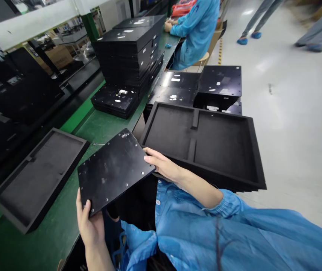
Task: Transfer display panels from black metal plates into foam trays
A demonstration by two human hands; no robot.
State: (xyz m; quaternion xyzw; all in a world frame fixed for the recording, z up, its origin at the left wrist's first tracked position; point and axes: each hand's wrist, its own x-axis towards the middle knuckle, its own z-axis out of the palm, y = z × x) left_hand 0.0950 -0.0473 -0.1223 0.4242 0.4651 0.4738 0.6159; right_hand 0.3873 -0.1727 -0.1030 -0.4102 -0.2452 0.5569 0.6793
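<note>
Between my two hands I hold a flat black panel (111,169), tilted, with small screws or holes along its edges. My left hand (89,222) grips its near left corner, thumb on top. At the right edge, my right hand (163,163) has its thumb and fingers closed on the panel. The panel hangs over the bench edge, above my lap. Left of it, a shallow black foam tray (41,177) lies on the green bench. To the right is a stack of larger black foam trays (258,154), the top one showing two recesses.
Tall stacks of black panels (127,52) stand on the green bench (93,124) ahead. More panels (220,81) are piled beyond the foam trays. A co-worker in a blue smock (197,34) sits farther along. Other people's legs (262,15) show on the floor.
</note>
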